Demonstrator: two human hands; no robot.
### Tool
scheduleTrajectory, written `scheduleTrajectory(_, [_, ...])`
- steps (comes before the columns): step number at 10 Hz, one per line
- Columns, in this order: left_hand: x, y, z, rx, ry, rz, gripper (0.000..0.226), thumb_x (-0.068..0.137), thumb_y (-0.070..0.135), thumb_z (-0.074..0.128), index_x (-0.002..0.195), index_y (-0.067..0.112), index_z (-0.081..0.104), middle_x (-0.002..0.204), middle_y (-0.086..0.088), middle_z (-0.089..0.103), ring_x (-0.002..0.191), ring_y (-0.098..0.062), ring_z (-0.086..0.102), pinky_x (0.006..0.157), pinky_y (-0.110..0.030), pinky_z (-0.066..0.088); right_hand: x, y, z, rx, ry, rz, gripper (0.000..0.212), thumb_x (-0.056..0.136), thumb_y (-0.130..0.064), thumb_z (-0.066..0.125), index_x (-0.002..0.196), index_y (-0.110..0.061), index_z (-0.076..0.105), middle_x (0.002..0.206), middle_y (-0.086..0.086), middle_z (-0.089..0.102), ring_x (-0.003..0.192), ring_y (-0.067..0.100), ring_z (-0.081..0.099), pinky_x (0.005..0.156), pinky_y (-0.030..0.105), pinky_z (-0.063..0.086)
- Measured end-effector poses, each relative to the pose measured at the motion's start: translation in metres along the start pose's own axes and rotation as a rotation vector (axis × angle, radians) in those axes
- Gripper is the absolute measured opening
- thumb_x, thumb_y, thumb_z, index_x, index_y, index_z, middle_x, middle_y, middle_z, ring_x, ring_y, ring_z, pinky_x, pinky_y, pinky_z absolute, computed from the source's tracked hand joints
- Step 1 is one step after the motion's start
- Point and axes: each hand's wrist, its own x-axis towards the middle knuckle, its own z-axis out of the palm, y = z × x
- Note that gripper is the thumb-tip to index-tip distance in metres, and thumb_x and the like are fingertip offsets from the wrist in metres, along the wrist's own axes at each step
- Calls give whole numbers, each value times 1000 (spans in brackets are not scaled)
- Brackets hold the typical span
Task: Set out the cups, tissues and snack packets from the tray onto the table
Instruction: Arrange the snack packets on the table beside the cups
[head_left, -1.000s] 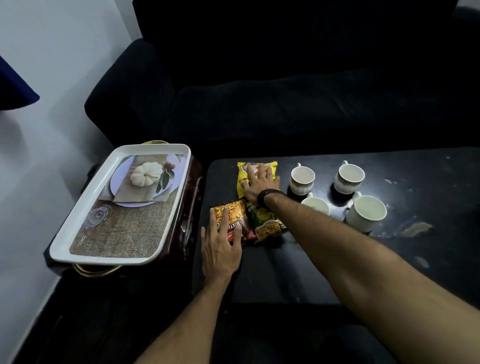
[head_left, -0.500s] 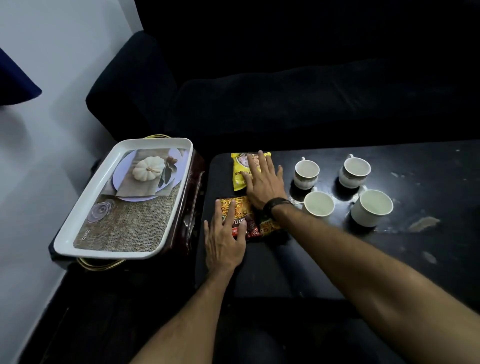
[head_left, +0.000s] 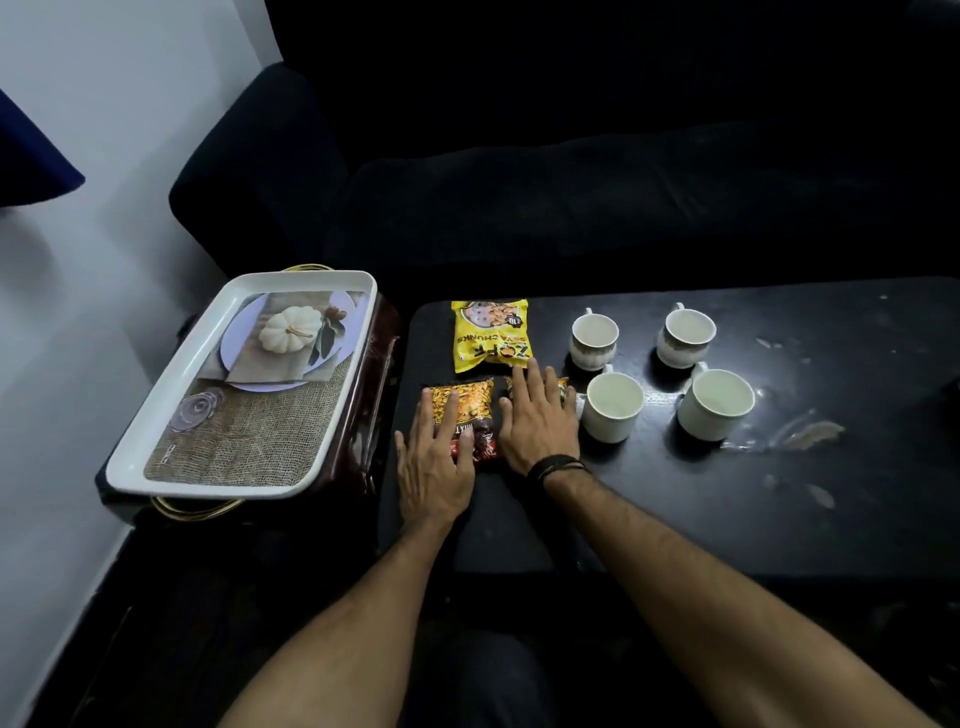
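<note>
Snack packets (head_left: 460, 410), bench (head_left: 779, 493) nine o'clock: light, crinkly, slippery; we take edges. Left hand (head_left: 434, 467), right hand (head_left: 540, 421): grips spread flat atop.

We note a glossy white tray (head_left: 156, 431) with a printed burlap-look base, shiny plastic-film snack packets (head_left: 491, 335), glazed smooth ceramic-looking cups (head_left: 613, 408), a dark table (head_left: 779, 499) top gone scuffed and patchily worn, and a matt black cloth sofa (head_left: 571, 197) behind.
</note>
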Motion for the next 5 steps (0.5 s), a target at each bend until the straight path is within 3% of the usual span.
scheduleTrajectory(3, [1,4,-11,-28,-55,1,60,99,44,40,153,33,17,164,-4,5,149,-21,14,118,-54,9,-8,0,-19,-44,3,-43,62,102,-43,21,158,-18,9,166,10,1,153,27,-1,122,55,3])
scheduleTrajectory(5, [16,13,-42,-20,-5,70,62,99,50,33,154,28,15,163,-4,6,150,-17,6,120,-42,3,14,0,-73,20,105,-42,59,103,-42,20,155,-16,19,165,10,12,152,27,9,122,53,6])
